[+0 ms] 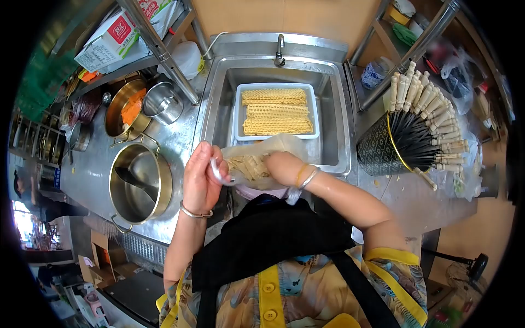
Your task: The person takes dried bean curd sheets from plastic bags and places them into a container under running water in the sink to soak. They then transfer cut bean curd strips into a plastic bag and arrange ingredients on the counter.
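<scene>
Translucent bag [291, 143], mouth open, by sink [332, 126]; pale flat pieces [247, 165] heaped inside.

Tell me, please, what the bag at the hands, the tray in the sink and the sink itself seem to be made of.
Bag: probably thin plastic film, since it looks translucent and creased.
Tray: likely smooth plastic, given its even white colour and rounded corners.
Sink: most likely stainless steel, satin finish, judging by its grey sheen and soft reflections.

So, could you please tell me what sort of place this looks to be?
Most likely a kitchen, perhaps a commercial one: there is a metal sink with a faucet, a large metal pot on the counter, and a bucket crammed with pale-handled sticks.
</scene>
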Demonstrator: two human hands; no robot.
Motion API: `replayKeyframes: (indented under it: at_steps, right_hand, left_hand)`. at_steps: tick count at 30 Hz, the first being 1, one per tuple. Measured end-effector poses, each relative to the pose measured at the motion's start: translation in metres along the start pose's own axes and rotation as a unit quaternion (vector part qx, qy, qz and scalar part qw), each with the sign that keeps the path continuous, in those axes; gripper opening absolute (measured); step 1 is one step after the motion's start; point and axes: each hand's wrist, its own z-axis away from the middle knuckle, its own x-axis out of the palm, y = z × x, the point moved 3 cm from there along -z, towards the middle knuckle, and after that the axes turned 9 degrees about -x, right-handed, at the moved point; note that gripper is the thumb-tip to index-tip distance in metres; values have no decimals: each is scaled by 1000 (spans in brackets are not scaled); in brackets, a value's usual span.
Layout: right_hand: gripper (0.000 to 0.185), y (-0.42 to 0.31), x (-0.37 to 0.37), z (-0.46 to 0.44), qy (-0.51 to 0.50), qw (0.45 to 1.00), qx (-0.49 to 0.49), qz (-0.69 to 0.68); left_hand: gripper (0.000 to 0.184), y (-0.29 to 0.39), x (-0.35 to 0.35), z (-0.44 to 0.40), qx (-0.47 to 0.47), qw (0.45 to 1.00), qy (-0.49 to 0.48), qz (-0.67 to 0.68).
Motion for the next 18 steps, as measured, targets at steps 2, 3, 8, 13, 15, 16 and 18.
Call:
replayKeyframes:
  at_steps: [2,3,8,13,15,16,18]
  right_hand:
    - [20,4,7,3,-3,999,46,17]
    - [18,8,10,4,-6,995,92,33]
    - [24,-4,22,-27,95,995,14,-30]
    - [44,-28,20,-62,-93,995,-1,-40]
    - [43,-23,42,-72,-34,998,16,-57]
    - [43,-22,48,-78,-31,998,15,-52]
    - [43,-21,57,-88,-42,995,19,-88]
  left_hand:
    - [13,7,0,8,-16,1000,3,-16]
    - [14,10,2,13,-32,999,6,-31]
    - [22,22,38,34,-34,993,-53,-97]
    - [23,15,43,40,-50,989,-41,-130]
    - [21,14,41,44,-48,992,-31,-113]
    - [19,14,42,46,-43,992,-26,-117]
    - [17,16,39,49,-38,994,-35,-101]
